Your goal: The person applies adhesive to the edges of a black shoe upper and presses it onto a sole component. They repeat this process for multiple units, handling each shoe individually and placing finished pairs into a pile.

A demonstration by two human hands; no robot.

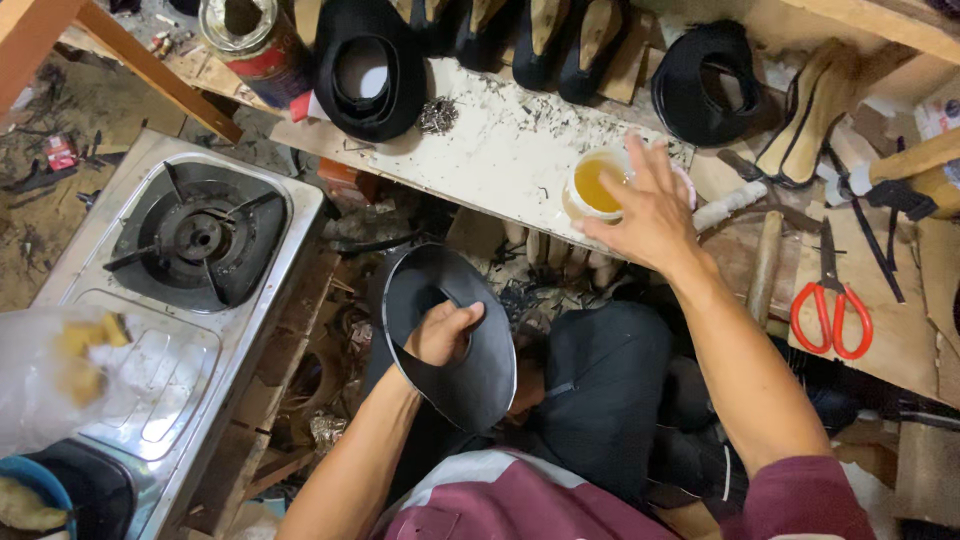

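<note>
The black shoe upper [450,335], a curved sheet of dark material with an oval opening and a pale thin edge, sits over the lap, low and central in the view. The left hand [443,332] grips it, fingers curled through the opening and closed on the material, the forearm rising from the lower edge of the view. The upper looks smooth, slightly glossy and bent into a shallow cone.

The right hand [650,205] reaches forward and up, arm nearly straight, palm down and fingers spread open over a small white cup of yellow-amber liquid [597,185]; the fingertips touch its rim on the far side. The cup stands on the white, scratched surface [500,150], just ahead of the right hand.

Beyond the left hand, two more black uppers lie on that surface: one [368,70] straight ahead, another [705,85] ahead of the right hand. Between them stand several black shoes with tan insoles [545,30]; I count about four. One pair of red-handled scissors [830,305] lies to the right of the right forearm. One single-burner gas stove [200,240] sits to the left of the left hand, and one open tin can [255,40] stands far ahead of it.
</note>
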